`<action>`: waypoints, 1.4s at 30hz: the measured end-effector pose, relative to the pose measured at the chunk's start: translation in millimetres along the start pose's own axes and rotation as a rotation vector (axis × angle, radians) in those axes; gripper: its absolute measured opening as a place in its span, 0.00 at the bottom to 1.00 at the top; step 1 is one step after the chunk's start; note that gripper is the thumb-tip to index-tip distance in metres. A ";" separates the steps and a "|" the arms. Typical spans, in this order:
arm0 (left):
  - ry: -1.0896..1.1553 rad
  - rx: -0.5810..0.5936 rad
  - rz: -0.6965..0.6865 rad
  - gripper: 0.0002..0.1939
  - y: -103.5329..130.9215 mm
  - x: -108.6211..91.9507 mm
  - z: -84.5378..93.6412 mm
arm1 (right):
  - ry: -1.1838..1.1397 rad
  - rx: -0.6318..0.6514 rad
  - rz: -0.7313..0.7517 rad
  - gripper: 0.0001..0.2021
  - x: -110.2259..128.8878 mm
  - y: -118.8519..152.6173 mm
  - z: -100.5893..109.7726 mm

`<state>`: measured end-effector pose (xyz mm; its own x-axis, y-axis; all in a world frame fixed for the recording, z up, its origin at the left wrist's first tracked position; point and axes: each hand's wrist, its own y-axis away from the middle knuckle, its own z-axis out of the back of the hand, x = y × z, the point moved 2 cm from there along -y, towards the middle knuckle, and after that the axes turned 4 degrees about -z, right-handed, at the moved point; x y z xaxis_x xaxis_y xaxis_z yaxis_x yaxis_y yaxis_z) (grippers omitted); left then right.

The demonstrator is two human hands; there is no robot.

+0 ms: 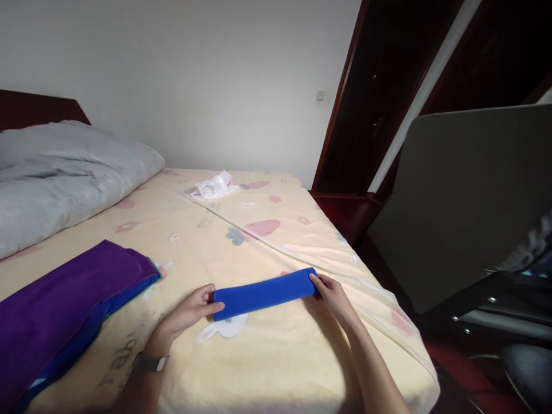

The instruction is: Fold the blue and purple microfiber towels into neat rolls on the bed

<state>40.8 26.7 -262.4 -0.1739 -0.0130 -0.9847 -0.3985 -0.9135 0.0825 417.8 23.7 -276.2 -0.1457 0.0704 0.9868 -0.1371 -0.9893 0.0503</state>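
Observation:
A long, narrow blue folded cloth (pixel 265 294) is stretched between my two hands, just above the patterned bed sheet (pixel 276 351). My left hand (pixel 196 310) pinches its left end, thumb on top and fingers behind. At the right end, slightly higher, my right hand (pixel 328 290) grips it between thumb and fingers. To the left lie a purple cloth (pixel 64 299) and, partly under it, a blue cloth (pixel 123 296) with a green edge.
A crumpled white plastic bag (pixel 215 185) lies farther back on the bed. The grey quilt (pixel 73 172) is heaped at the left. Beyond the bed's right edge stand a dark grey board (pixel 470 201) and a dark door (pixel 379 86).

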 end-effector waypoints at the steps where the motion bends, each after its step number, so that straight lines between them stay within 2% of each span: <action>1: 0.000 -0.012 -0.004 0.18 -2.7 -1.5 -2.1 | 0.003 -0.029 0.013 0.26 2.4 -1.1 4.2; 4: -0.002 -0.047 -0.015 0.20 -21.4 -9.9 -11.0 | 0.035 -0.102 0.049 0.27 11.0 -11.9 23.3; 6: -0.010 -0.091 -0.062 0.21 -47.0 -22.0 -19.2 | 0.070 -0.154 0.086 0.27 17.7 -29.4 42.4; 9: -0.004 -0.203 -0.213 0.20 -108.5 -47.1 -34.5 | 0.106 -0.270 0.131 0.29 26.2 -75.0 77.7; 12: 0.012 -0.293 -0.307 0.21 -191.3 -62.4 -53.2 | 0.135 -0.395 0.142 0.33 27.6 -137.5 111.9; 15: -0.024 -0.399 -0.348 0.22 -272.7 -53.0 -72.1 | 0.208 -0.510 0.104 0.33 15.0 -198.8 135.3; 18: -0.119 -0.462 -0.362 0.17 -326.8 -24.7 -87.9 | 0.314 -0.601 0.047 0.28 -11.6 -241.7 142.9; 20: -0.208 -0.481 -0.376 0.12 -342.9 -6.4 -94.6 | 0.385 -0.650 0.024 0.23 -30.3 -257.3 140.8; 22: -0.296 -0.498 -0.400 0.10 -347.7 4.7 -98.2 | 0.450 -0.695 0.020 0.21 -43.3 -264.3 136.1; 26: -0.425 -0.504 -0.428 0.17 -344.8 4.5 -99.8 | 0.545 -0.776 0.066 0.23 -47.9 -259.7 127.5; 28: -0.453 -0.453 -0.427 0.18 -334.7 -3.2 -95.6 | 0.572 -0.813 0.120 0.23 -43.0 -246.6 124.8; 30: -0.464 -0.366 -0.427 0.17 -309.0 -14.1 -82.6 | 0.593 -0.834 0.208 0.22 -36.0 -223.9 123.7; 32: -0.475 -0.281 -0.434 0.16 -262.9 -23.9 -56.4 | 0.609 -0.826 0.317 0.20 -28.5 -191.3 123.3; 35: -0.534 -0.233 -0.424 0.17 -163.9 -23.0 8.1 | 0.600 -0.798 0.441 0.18 -18.3 -128.9 118.1; 37: -0.686 -0.341 -0.381 0.18 -88.6 -8.3 59.1 | 0.581 -0.788 0.480 0.18 -9.8 -84.2 105.4; 38: -0.766 -0.463 -0.351 0.19 -50.2 1.6 83.1 | 0.576 -0.774 0.502 0.18 -3.7 -62.8 95.1; 39: -0.866 -0.633 -0.290 0.19 -12.0 12.0 104.4 | 0.572 -0.748 0.527 0.17 3.9 -42.8 82.2; 41: -1.091 -0.945 -0.078 0.21 58.3 30.9 133.5 | 0.553 -0.660 0.587 0.15 23.4 -8.6 50.3; 42: -1.182 -1.034 0.048 0.22 87.3 37.9 141.5 | 0.538 -0.591 0.610 0.15 34.2 5.0 32.3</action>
<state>-128.0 4.0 -270.7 -0.9443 -0.1881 -0.2702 0.3069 -0.7997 -0.5161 443.8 17.0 -237.2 -0.7568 -0.2345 0.6102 -0.3343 -0.6633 -0.6695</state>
